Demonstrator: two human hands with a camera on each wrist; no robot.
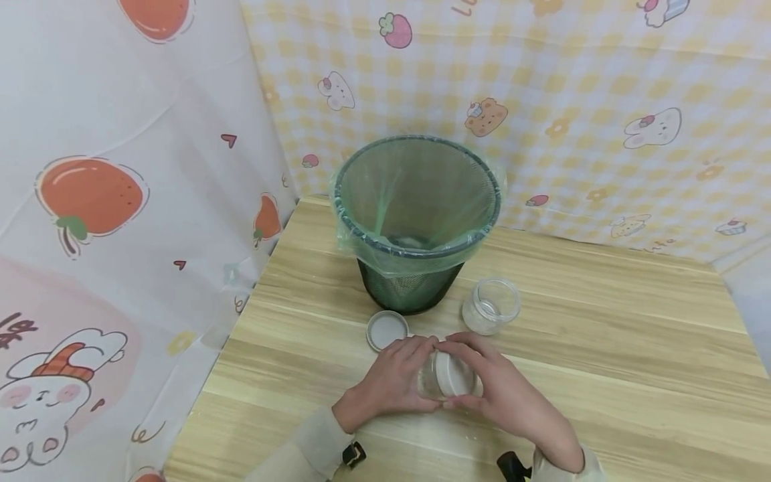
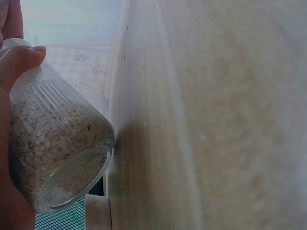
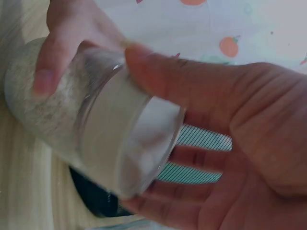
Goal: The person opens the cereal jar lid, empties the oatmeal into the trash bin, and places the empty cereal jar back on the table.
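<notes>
Well in from the left edge of the desk (image 1: 241,335), the left hand (image 1: 397,376) grips a tilted glass jar (image 2: 62,139) of pale flakes (image 2: 45,125); right thumb and fingers (image 3: 184,79) hold its white lid (image 1: 458,376)

Jar (image 2: 60,122) glossy, ribbed, glass-like; bin (image 1: 412,294) mesh; tabletop (image 1: 608,335) smooth wood-grain.

To the right of the clear glass (image 1: 490,308), a hand could sweep across a broad stretch of tabletop (image 1: 638,348). Ahead of the held jar (image 1: 453,375), the lined bin (image 1: 415,252) blocks a low path, though its mouth opens upward. A round lid (image 1: 387,331) lies just beyond the left grip (image 1: 393,379); white cloth (image 1: 162,174) bounds the left, checked cloth (image 1: 572,147) the back.
</notes>
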